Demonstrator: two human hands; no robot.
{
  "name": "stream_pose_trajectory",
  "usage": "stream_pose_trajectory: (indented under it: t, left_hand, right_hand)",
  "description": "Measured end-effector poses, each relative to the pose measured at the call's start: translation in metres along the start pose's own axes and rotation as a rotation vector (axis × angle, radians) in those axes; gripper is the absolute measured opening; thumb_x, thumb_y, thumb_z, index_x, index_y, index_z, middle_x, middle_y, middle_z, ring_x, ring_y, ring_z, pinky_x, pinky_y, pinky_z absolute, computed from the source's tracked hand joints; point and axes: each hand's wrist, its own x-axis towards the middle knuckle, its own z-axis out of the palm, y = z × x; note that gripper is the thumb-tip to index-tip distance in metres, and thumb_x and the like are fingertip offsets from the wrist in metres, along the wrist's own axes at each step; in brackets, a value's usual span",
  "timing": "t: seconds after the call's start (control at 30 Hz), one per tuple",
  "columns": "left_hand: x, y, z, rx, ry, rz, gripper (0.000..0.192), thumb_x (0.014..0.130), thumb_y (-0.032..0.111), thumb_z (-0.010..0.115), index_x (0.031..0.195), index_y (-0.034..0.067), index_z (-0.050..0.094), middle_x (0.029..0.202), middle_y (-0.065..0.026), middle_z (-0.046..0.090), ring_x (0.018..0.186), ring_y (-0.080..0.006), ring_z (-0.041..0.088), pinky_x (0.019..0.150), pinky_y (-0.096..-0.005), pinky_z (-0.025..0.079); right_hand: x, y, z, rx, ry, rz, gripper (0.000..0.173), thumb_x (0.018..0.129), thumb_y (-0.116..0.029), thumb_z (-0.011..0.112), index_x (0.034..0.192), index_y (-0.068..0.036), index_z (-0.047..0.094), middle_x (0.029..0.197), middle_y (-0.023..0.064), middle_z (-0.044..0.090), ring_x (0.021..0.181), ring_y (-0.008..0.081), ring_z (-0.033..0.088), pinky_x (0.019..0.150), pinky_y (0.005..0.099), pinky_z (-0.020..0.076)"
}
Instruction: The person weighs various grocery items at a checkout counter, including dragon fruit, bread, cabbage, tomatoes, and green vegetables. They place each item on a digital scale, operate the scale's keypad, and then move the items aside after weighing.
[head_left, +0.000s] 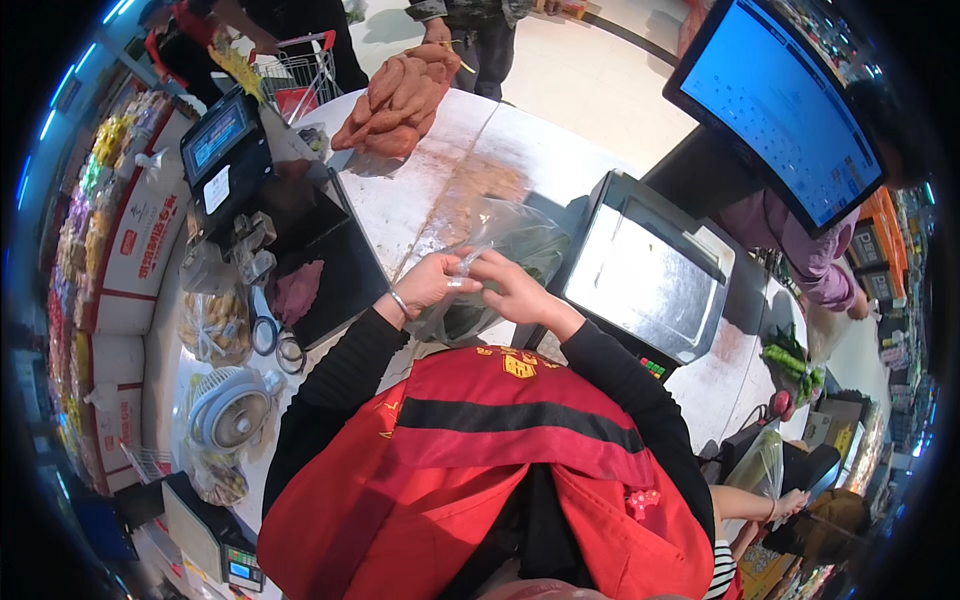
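Observation:
A clear plastic bag (517, 225) with green leaves inside lies on the white counter in front of me. My left hand (431, 285) pinches the gathered film near its neck. My right hand (517, 289) grips the same gathered part, its fingertips meeting those of my left. The leaves show dark green through the film, and my right hand hides part of them. Just right of the bag stands a weighing scale (645, 277) with a shiny steel platter. A dark flat platform (341, 259) is close to my left wrist.
Reddish sweet potatoes (397, 97) are heaped at the counter's far edge, near a standing person. To the left are a display terminal (225, 142), a bagged tan foodstuff (214, 322) and a small fan (229, 416). A monitor (780, 105) and bundled green vegetables (791, 364) are on the right.

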Motion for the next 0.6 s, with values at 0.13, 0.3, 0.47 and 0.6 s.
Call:
stream_pose_trajectory:
  t: [0.13, 0.3, 0.47, 0.6]
  left_hand:
    - [0.011, 0.006, -0.007, 0.118, -0.091, -0.068, 0.017, 0.082, 0.009, 0.073, 0.095, 0.0, 0.067, 0.088, 0.0013, 0.065, 0.08, -0.005, 0.06, 0.075, -0.0201, 0.048]
    - [0.016, 0.002, -0.007, 0.009, -0.128, -0.04, 0.013, 0.081, 0.011, 0.075, 0.088, 0.003, 0.066, 0.083, 0.0027, 0.063, 0.074, -0.0028, 0.056, 0.066, -0.0182, 0.044]
    - [0.022, -0.022, -0.021, 0.012, -0.025, -0.088, 0.019, 0.086, 0.012, 0.066, 0.072, 0.01, 0.054, 0.068, 0.0059, 0.052, 0.057, -0.0021, 0.043, 0.051, -0.0191, 0.034]
    - [0.033, -0.059, -0.043, -0.415, 0.182, -0.248, 0.026, 0.086, 0.015, 0.058, 0.065, 0.014, 0.044, 0.059, 0.0061, 0.04, 0.045, -0.0055, 0.031, 0.042, -0.0229, 0.024]
  right_hand:
    - [0.005, 0.01, -0.007, -0.18, 0.058, -0.011, 0.03, 0.074, -0.002, 0.061, 0.103, -0.004, 0.054, 0.11, 0.0152, 0.051, 0.106, 0.036, 0.048, 0.09, 0.0409, 0.0415]
    - [0.005, 0.014, -0.013, -0.254, 0.118, -0.048, 0.021, 0.074, -0.012, 0.067, 0.092, -0.004, 0.059, 0.094, 0.0134, 0.056, 0.092, 0.0324, 0.054, 0.081, 0.0388, 0.044]
    - [0.004, 0.029, -0.047, 0.044, -0.097, 0.238, 0.018, 0.075, -0.016, 0.066, 0.087, -0.005, 0.061, 0.067, 0.0061, 0.057, 0.063, 0.019, 0.052, 0.062, 0.0313, 0.0427]
    - [0.003, 0.055, -0.069, -0.096, -0.219, 0.183, 0.019, 0.072, -0.017, 0.066, 0.087, -0.007, 0.061, 0.086, 0.0082, 0.057, 0.079, 0.0231, 0.055, 0.074, 0.0329, 0.0442]
